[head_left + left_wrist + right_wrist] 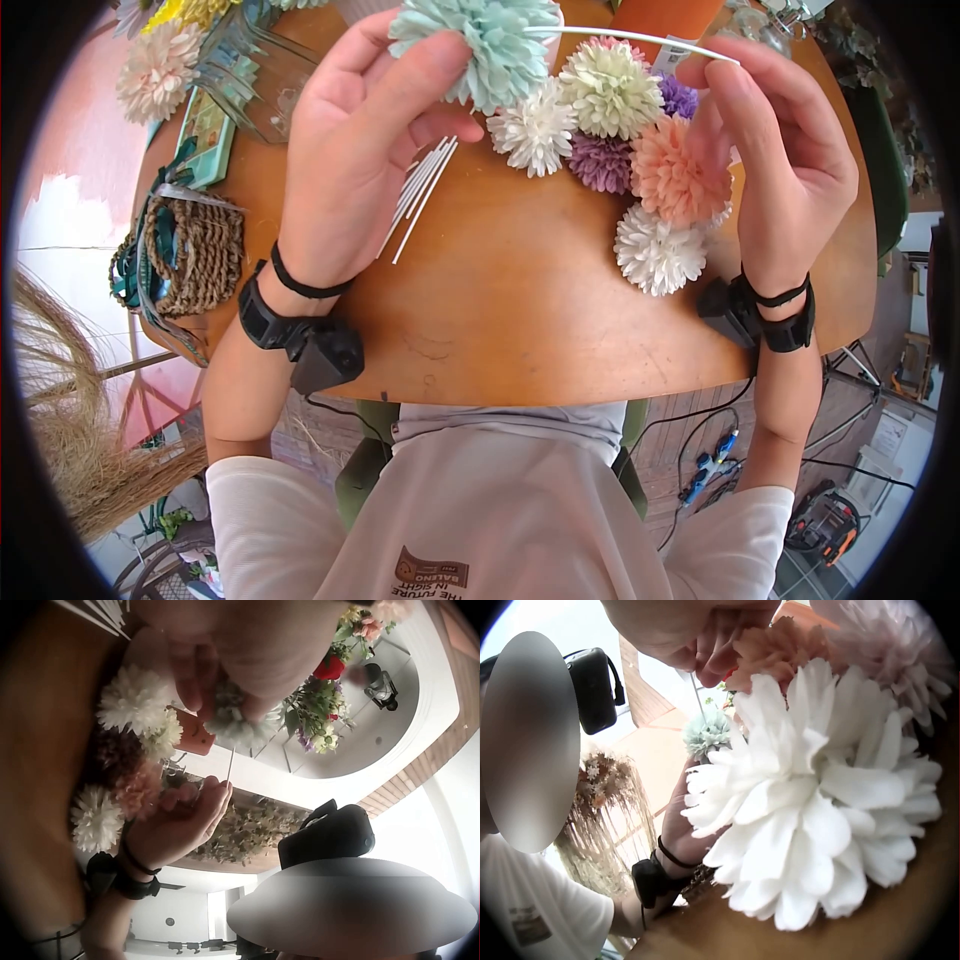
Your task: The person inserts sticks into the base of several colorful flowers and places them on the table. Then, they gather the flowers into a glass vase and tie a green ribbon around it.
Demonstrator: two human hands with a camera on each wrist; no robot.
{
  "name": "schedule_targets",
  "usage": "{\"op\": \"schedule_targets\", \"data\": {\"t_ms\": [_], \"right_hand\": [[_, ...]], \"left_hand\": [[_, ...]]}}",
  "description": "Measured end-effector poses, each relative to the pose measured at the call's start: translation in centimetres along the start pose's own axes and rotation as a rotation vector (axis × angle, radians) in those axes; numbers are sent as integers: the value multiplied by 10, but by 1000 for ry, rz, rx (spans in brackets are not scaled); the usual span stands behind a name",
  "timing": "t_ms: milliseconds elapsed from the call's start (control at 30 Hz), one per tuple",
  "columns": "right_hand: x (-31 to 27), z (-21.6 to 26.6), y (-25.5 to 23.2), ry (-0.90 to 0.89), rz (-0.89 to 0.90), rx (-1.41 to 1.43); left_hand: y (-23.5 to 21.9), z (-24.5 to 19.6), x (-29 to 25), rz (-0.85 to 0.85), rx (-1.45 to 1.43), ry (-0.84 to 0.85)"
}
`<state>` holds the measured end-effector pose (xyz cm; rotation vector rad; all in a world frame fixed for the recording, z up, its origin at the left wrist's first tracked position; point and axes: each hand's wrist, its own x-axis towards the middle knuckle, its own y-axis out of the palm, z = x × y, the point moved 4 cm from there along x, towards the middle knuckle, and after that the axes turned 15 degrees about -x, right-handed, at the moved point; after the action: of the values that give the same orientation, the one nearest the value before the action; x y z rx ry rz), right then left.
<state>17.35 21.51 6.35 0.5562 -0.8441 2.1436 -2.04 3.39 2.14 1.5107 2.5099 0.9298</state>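
Up over the far part of the table, my left hand (340, 170) holds a mint-green artificial flower head (485, 50) between thumb and fingers. A thin white stem (630, 36) runs from the flower to the right, slightly bowed. Its far end is pinched between the thumb and forefinger of my right hand (790, 160). Below the hands lie more flower heads: a pale green one (610, 90), a peach one (675, 165), a purple one (600, 162) and a white one (660, 248) nearest me. Several loose white sticks (425, 190) lie beside my left wrist.
A woven basket (195, 250) with green ribbon stands at the table's left edge. Behind it are a pale green box (208, 135) and a clear glass vase (265, 90). An orange item (660, 18) lies at the back. Dried grass (60, 390) sticks out at the left.
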Motion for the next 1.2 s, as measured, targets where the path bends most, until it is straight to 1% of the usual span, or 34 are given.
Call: {"op": "schedule_targets", "data": {"t_ms": [100, 200, 300, 700, 900, 1000, 1200], "right_hand": [[2, -5, -2, 22, -9, -56], [3, -5, -1, 13, 11, 1], [2, -5, 1, 35, 11, 2], [1, -6, 1, 70, 21, 9], [1, -4, 1, 73, 26, 1], [1, -5, 2, 70, 23, 0], [1, -5, 2, 59, 24, 7]], "left_hand": [[-2, -1, 0, 12, 22, 19], [1, -1, -2, -8, 22, 69], [-2, -1, -1, 2, 38, 79], [-5, 0, -1, 4, 31, 74], [-5, 0, -1, 2, 30, 73], [-6, 0, 0, 27, 38, 75], [-5, -1, 0, 11, 49, 74]]}}
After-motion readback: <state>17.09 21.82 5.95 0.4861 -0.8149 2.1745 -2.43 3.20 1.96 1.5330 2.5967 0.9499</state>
